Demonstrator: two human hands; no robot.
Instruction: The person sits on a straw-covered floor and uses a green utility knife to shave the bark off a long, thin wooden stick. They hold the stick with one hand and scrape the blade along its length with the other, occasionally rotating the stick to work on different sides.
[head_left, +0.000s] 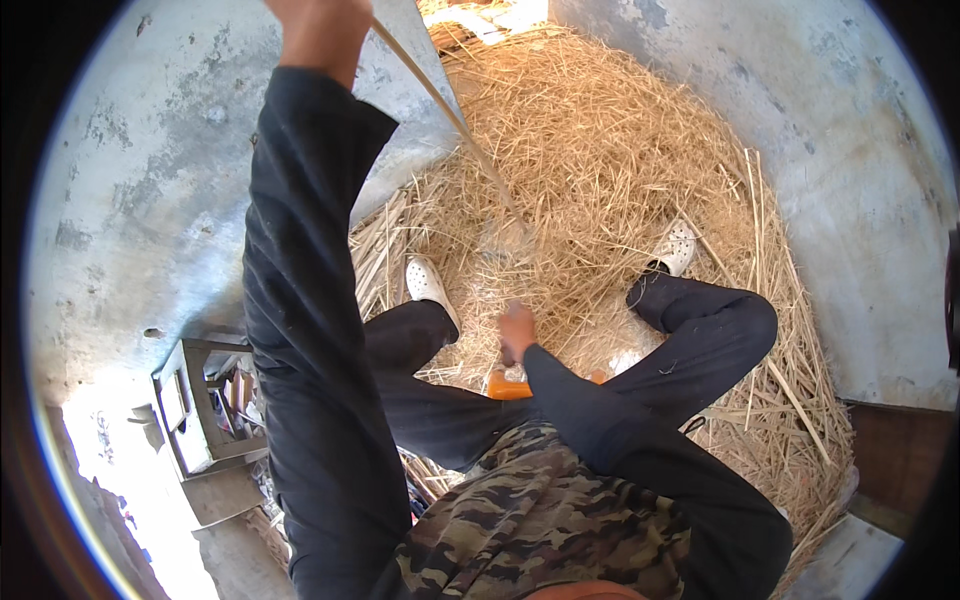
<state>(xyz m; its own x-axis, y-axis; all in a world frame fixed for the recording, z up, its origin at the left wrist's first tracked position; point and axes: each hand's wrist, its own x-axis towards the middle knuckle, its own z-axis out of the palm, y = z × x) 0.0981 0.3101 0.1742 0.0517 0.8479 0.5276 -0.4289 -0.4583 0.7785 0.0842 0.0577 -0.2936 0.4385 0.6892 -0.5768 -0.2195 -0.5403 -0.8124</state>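
My left hand is raised at the upper left, partly cut off by the frame edge. It appears closed around one end of a long, thin bamboo-like strip. That strip slants down and right, with its lower end close to the heap of straw-coloured shavings. Between my knees, my right hand is closed, low over the floor. Something dark shows just under its fingers, too small to identify. An orange object, perhaps a low seat, shows partly below that hand.
White perforated clogs are on my feet, amid the shavings. Flat pale strips lie beside my left foot. Longer strips lie at right. Grey walls rise on both sides. A small shelf with assorted things stands at left.
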